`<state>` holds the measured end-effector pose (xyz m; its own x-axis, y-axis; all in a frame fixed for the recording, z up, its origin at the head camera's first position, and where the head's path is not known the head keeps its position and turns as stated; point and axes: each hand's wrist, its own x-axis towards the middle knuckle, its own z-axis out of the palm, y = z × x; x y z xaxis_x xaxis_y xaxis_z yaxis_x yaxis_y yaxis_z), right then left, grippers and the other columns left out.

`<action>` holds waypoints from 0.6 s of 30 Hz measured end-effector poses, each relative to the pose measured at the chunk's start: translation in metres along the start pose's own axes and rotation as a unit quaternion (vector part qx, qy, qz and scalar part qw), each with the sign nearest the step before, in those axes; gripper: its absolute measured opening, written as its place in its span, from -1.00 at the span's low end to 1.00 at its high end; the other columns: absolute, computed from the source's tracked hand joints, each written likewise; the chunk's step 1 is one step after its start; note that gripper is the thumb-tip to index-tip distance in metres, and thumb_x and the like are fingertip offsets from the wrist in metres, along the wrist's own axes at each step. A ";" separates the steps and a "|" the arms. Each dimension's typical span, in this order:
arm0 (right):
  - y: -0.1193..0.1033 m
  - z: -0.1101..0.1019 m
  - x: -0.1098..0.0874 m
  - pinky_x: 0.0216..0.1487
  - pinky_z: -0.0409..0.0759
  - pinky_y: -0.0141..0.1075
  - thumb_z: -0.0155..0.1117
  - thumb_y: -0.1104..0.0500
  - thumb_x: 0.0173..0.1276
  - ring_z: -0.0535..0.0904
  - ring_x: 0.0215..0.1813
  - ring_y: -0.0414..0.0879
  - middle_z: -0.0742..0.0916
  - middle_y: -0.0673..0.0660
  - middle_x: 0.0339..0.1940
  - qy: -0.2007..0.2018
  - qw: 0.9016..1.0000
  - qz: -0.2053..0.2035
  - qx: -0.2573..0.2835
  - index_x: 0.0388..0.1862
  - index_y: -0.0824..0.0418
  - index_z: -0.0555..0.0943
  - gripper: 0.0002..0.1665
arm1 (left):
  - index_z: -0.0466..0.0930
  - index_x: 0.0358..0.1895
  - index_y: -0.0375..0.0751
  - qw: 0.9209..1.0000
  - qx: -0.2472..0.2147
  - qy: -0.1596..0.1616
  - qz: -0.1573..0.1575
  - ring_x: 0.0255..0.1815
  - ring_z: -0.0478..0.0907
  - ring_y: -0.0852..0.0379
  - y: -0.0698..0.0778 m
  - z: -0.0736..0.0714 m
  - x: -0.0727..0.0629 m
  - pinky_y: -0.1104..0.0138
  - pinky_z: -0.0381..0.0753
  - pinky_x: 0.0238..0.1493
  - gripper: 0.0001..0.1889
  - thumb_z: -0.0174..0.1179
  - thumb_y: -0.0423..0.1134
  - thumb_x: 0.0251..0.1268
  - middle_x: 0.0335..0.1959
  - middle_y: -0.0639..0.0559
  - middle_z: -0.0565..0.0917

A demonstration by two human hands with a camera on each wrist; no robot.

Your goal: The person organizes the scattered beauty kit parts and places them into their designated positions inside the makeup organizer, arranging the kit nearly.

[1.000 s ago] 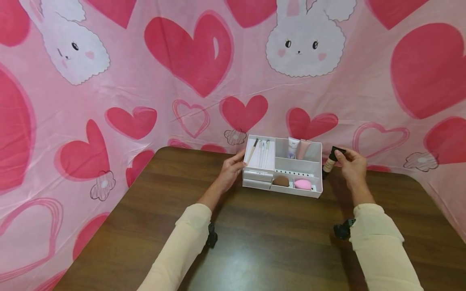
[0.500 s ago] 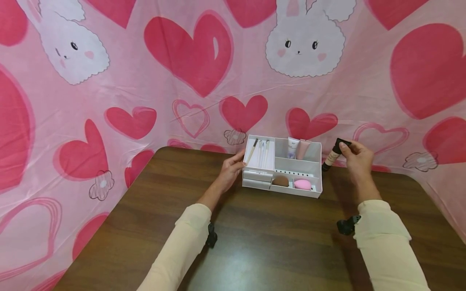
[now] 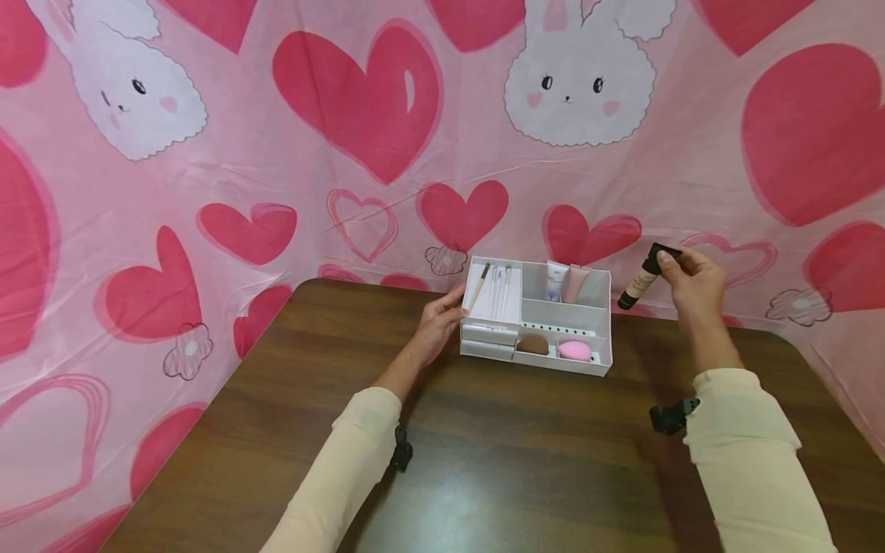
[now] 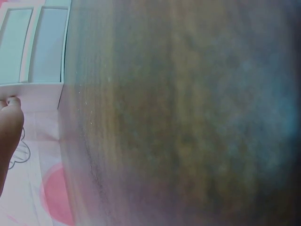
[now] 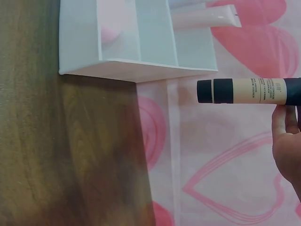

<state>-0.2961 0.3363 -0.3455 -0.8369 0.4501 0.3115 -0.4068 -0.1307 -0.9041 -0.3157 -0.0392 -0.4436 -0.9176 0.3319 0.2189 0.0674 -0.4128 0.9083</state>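
In the head view my right hand (image 3: 698, 286) pinches a foundation tube (image 3: 643, 283) by its black upper end. The tube is beige with black ends and hangs tilted in the air, right of the white organizer (image 3: 567, 316). Seen from the right wrist, the foundation tube (image 5: 256, 91) is apart from the organizer's side wall (image 5: 136, 70). My left hand (image 3: 439, 326) rests against the organizer's left side; from the left wrist, the thumb (image 4: 11, 115) shows at that wall. The far fingers of the left hand are partly hidden.
Several slim makeup brushes (image 3: 498, 292) lie in the organizer's left section. A white tube (image 3: 555, 281) and a pink tube (image 3: 575, 284) stand at its back. Brown (image 3: 533, 344) and pink sponges (image 3: 575, 351) sit in front. A patterned pink cloth (image 3: 359, 223) hangs behind the wooden table (image 3: 484, 453).
My right hand has lifted the foundation tube up and to the right, away from the organizer's right side. The left hand and the organizer have stayed in place.
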 end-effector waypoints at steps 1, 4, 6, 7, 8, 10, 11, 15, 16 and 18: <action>-0.001 0.000 0.001 -0.18 0.68 -0.62 0.32 0.46 0.31 0.72 -0.32 -0.36 0.82 -0.12 -0.45 -0.001 1.000 -0.001 0.005 -0.39 0.14 0.76 -0.75 | -0.02 0.53 -0.60 1.000 0.000 0.000 0.000 0.64 -0.02 -0.29 0.000 0.000 0.000 0.17 0.20 0.57 -0.33 -0.13 -0.61 0.34 0.66 -0.40 -0.04; -0.005 0.003 0.003 -0.18 0.69 -0.60 0.28 0.49 0.31 0.73 -0.32 -0.35 0.82 -0.10 -0.44 -0.007 1.000 0.000 0.018 -0.38 0.16 0.77 -0.73 | -0.01 0.53 -0.59 1.000 0.001 0.002 -0.003 0.64 -0.01 -0.28 -0.001 0.000 0.000 0.25 0.29 0.54 -0.33 -0.13 -0.61 0.34 0.66 -0.40 -0.04; -0.007 0.004 0.004 -0.19 0.69 -0.58 0.27 0.50 0.31 0.74 -0.32 -0.34 0.83 -0.08 -0.44 -0.010 1.000 -0.003 0.022 -0.38 0.18 0.77 -0.72 | -0.01 0.53 -0.59 1.000 0.000 0.002 -0.004 0.64 -0.01 -0.26 -0.001 0.000 0.001 0.32 0.33 0.51 -0.33 -0.13 -0.61 0.34 0.66 -0.39 -0.03; -0.008 0.005 0.005 -0.19 0.70 -0.57 0.26 0.51 0.31 0.74 -0.33 -0.34 0.83 -0.08 -0.44 -0.013 1.000 -0.003 0.027 -0.38 0.19 0.77 -0.72 | -0.01 0.53 -0.59 1.000 0.000 0.002 -0.005 0.64 0.00 -0.26 -0.001 -0.001 0.001 0.33 0.35 0.51 -0.33 -0.12 -0.61 0.34 0.66 -0.38 -0.03; -0.008 0.006 0.005 -0.19 0.70 -0.57 0.26 0.52 0.31 0.74 -0.33 -0.33 0.83 -0.07 -0.44 -0.016 0.999 -0.006 0.030 -0.38 0.19 0.77 -0.71 | -0.01 0.53 -0.58 1.000 0.000 0.002 -0.005 0.64 0.00 -0.25 -0.002 -0.001 0.001 0.33 0.34 0.51 -0.33 -0.12 -0.61 0.34 0.66 -0.38 -0.03; -0.010 0.007 0.007 -0.19 0.70 -0.55 0.25 0.53 0.31 0.75 -0.33 -0.33 0.83 -0.07 -0.44 -0.023 0.999 -0.013 0.032 -0.37 0.19 0.77 -0.70 | -0.01 0.53 -0.59 1.000 0.000 0.001 -0.005 0.64 -0.01 -0.26 -0.002 -0.001 0.001 0.27 0.30 0.54 -0.33 -0.12 -0.61 0.34 0.66 -0.38 -0.02; -0.010 0.008 0.007 -0.19 0.70 -0.55 0.25 0.54 0.31 0.75 -0.33 -0.33 0.83 -0.07 -0.44 -0.027 0.999 -0.016 0.035 -0.38 0.19 0.77 -0.69 | -0.01 0.53 -0.59 1.000 0.001 0.001 -0.004 0.64 -0.01 -0.26 -0.002 -0.001 0.001 0.23 0.26 0.56 -0.33 -0.12 -0.62 0.34 0.66 -0.38 -0.02; -0.010 0.014 0.008 -0.20 0.70 -0.57 0.23 0.54 0.33 0.75 -0.34 -0.34 0.83 -0.09 -0.45 -0.043 0.998 -0.021 0.037 -0.38 0.17 0.78 -0.67 | -0.01 0.53 -0.59 1.000 0.003 -0.001 -0.001 0.64 -0.01 -0.28 -0.001 -0.001 0.001 0.09 0.14 0.60 -0.34 -0.13 -0.61 0.35 0.66 -0.39 -0.02; -0.010 0.016 0.008 -0.19 0.70 -0.57 0.23 0.54 0.33 0.75 -0.34 -0.34 0.83 -0.08 -0.45 -0.047 0.998 -0.021 0.040 -0.38 0.17 0.78 -0.67 | -0.01 0.53 -0.59 1.000 0.002 0.000 -0.002 0.64 -0.01 -0.27 -0.001 0.000 0.001 0.08 0.13 0.60 -0.34 -0.12 -0.61 0.35 0.66 -0.39 -0.02; -0.008 0.019 0.009 -0.20 0.71 -0.57 0.24 0.53 0.33 0.75 -0.34 -0.34 0.83 -0.08 -0.45 -0.054 0.998 -0.021 0.038 -0.37 0.18 0.78 -0.68 | -0.01 0.53 -0.58 1.000 0.000 0.002 -0.003 0.64 0.01 -0.25 0.000 0.000 0.001 0.09 0.13 0.60 -0.33 -0.12 -0.60 0.35 0.66 -0.37 -0.01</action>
<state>-0.3074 0.3247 -0.3300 -0.8515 0.3600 0.3814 -0.4652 -0.1828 -0.8661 -0.3163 -0.0388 -0.4438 -0.9197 0.3304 0.2120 0.0620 -0.4110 0.9095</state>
